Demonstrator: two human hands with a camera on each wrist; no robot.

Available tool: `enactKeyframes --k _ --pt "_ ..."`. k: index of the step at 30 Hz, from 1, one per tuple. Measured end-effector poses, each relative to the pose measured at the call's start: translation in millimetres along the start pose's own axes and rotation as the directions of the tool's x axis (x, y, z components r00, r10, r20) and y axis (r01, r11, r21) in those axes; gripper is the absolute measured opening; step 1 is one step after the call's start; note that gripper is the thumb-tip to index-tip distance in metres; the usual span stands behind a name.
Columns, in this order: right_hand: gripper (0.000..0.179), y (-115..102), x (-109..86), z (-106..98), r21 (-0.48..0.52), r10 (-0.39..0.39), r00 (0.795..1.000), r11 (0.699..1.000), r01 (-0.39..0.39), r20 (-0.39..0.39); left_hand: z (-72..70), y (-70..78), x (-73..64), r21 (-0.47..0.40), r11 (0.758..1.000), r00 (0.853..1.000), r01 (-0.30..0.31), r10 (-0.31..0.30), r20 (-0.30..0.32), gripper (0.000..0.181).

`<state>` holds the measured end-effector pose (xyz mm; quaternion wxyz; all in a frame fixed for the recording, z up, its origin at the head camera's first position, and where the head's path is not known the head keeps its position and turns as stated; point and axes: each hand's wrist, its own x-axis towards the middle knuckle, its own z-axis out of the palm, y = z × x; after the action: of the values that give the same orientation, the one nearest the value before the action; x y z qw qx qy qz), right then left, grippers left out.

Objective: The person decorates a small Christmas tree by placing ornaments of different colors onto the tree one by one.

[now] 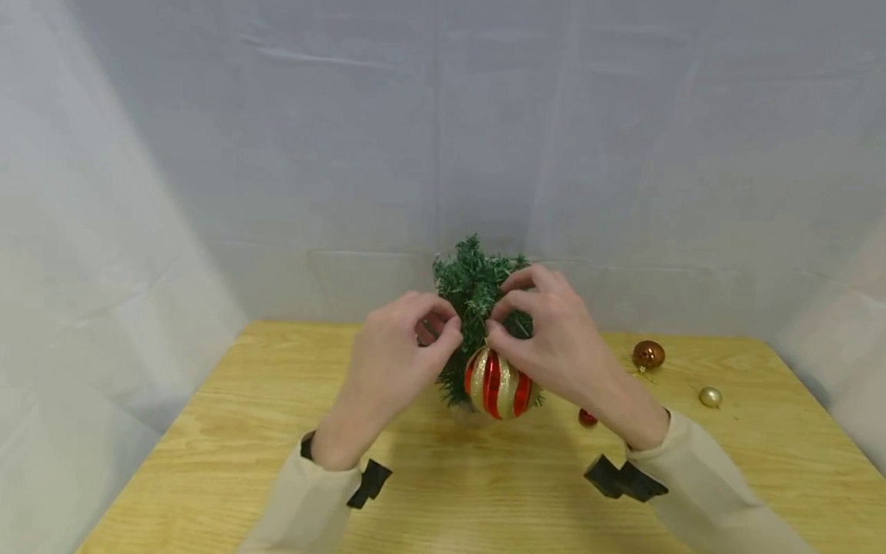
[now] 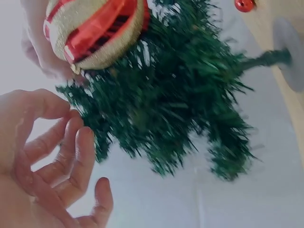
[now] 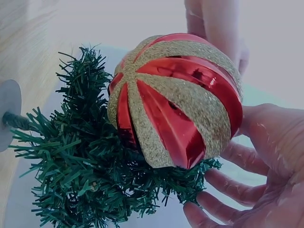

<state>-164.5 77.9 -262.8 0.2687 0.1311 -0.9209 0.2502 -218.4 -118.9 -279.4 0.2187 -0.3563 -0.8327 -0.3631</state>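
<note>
A small artificial Christmas tree (image 1: 471, 281) with green needles stands on the table between both hands. My right hand (image 1: 561, 331) pinches the top of a large red and gold striped Christmas ball (image 1: 500, 385) with thumb and index finger. The ball hangs against the front of the tree; in the right wrist view its striped underside (image 3: 175, 99) covers part of the branches. At the tree's left edge, thumb and index finger of my left hand (image 1: 394, 354) come together on the needles of a branch (image 2: 90, 118). The other left fingers (image 2: 80, 166) curve loosely.
On the wooden table (image 1: 277, 431), to the right, lie a brown ball (image 1: 648, 354), a small gold ball (image 1: 710, 397) and a small red ball (image 1: 587, 418), partly behind my right forearm. The tree has a round grey base (image 2: 292, 52). White sheeting (image 1: 346, 154) hangs behind.
</note>
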Motion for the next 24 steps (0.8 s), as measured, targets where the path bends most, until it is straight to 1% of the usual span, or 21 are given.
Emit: enactKeyframes --k 4,8,11,14,17,22,24 --pt "0.005 1.2 -3.8 -2.5 0.018 -0.009 1.0 1.0 0.009 -0.016 -1.2 -13.3 -5.8 0.002 0.999 0.999 -0.04 0.04 -0.033 0.005" --pt "0.002 3.8 -10.8 -8.8 0.039 -0.038 0.998 0.998 0.039 -0.043 -0.6 -27.5 -14.1 0.008 0.996 0.994 -0.09 0.09 -0.059 0.009" --pt "0.007 7.8 -17.7 -16.1 0.047 -0.069 0.994 0.996 0.073 -0.082 -1.0 -37.6 -20.4 -0.002 0.995 0.992 -0.105 0.104 -0.065 0.014" --pt "0.012 14.1 -24.3 -24.7 0.036 -0.096 0.986 0.994 0.102 -0.137 -1.0 -45.5 -24.0 -0.027 0.994 0.993 -0.109 0.108 -0.05 0.02" --pt "0.018 23.1 -30.6 -32.7 0.022 -0.128 0.977 0.991 0.133 -0.169 -0.2 -51.5 -25.5 -0.055 0.992 0.994 -0.113 0.112 -0.021 0.027" --pt "0.032 44.5 -43.8 -42.9 0.022 -0.203 0.965 0.978 0.21 -0.168 2.0 -61.0 -29.5 -0.085 0.989 0.992 -0.118 0.121 0.024 0.036" --pt "0.037 53.6 -49.7 -46.8 0.022 -0.216 0.962 0.975 0.223 -0.167 3.0 -64.7 -31.5 -0.087 0.989 0.991 -0.123 0.126 0.035 0.037"
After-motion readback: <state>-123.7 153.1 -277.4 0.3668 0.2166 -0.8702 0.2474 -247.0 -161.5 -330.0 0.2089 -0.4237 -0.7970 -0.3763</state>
